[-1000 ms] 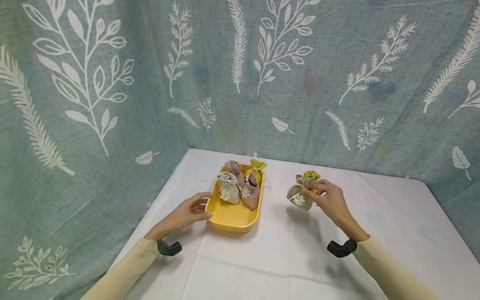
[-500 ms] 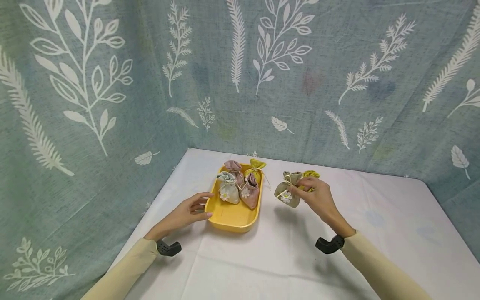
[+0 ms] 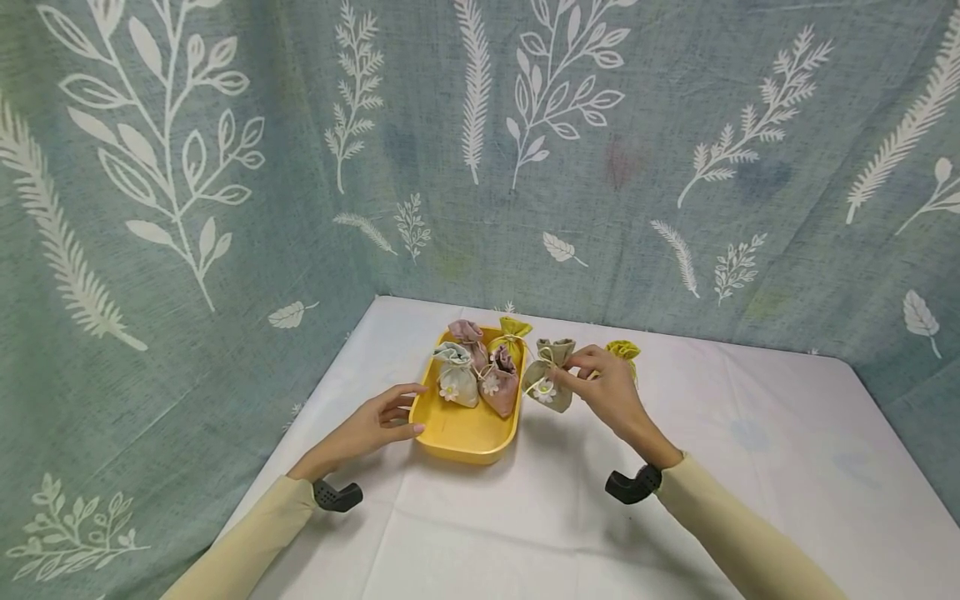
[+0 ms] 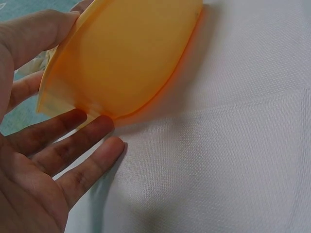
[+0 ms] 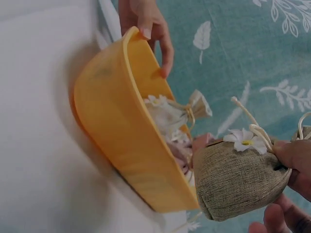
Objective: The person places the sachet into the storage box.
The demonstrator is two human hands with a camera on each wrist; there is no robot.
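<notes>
My right hand [image 3: 611,404] pinches a grey-beige drawstring pouch [image 3: 546,390] by its tied neck. The pouch hangs just off the tray's right side, above the table; in the right wrist view its white flower [image 5: 245,141] and cord show clearly. My left hand [image 3: 367,432] rests at the left side of a yellow tray [image 3: 461,435], fingers loosely extended, touching its wall and rim. Inside the tray's far half stand a pale pouch [image 3: 457,385], two pinkish pouches, the nearer one [image 3: 501,393] with a flower, and a yellow-green pouch [image 3: 512,337].
Another yellow-green pouch [image 3: 624,350] stands on the table behind my right hand, partly hidden by it. A white cloth [image 3: 525,525] covers the table. Teal leaf-patterned curtains [image 3: 450,233] close off the back and left.
My right hand has carried the grey-beige pouch leftward, from beside the yellow-green pouch to the tray's right edge. The left hand and tray have stayed put.
</notes>
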